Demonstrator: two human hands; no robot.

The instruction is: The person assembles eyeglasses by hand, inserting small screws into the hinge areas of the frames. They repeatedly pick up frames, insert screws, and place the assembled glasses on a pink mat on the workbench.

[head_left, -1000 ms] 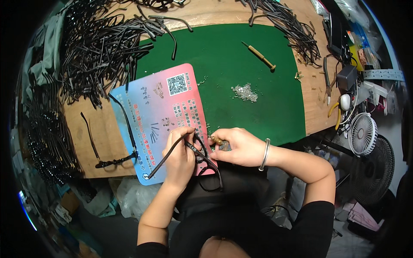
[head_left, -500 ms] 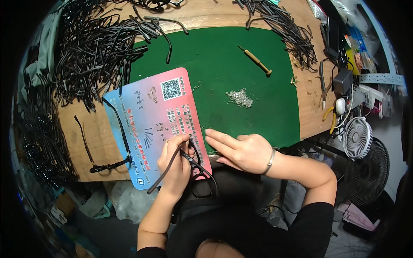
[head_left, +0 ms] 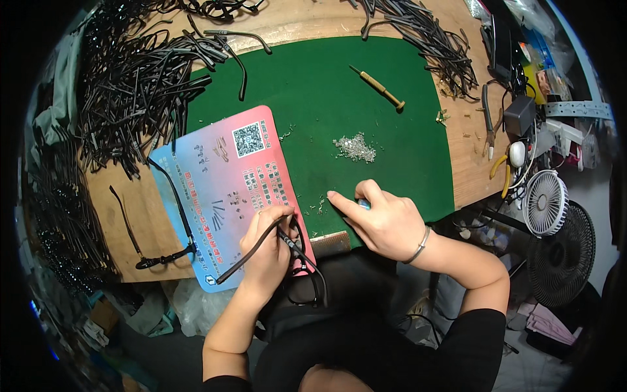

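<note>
Black thin-armed eyeglasses (head_left: 292, 244) are pinched by left hand (head_left: 266, 251), tiny metallic bits (head_left: 321, 205) lying just left of nearer right hand (head_left: 392, 225), half-curled, contents unclear.

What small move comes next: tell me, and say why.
Probably, the right hand should pick up one of the small shiny bits on the green mat: its extended index fingertip is right beside them, and the left hand already holds the black glasses frame.
</note>
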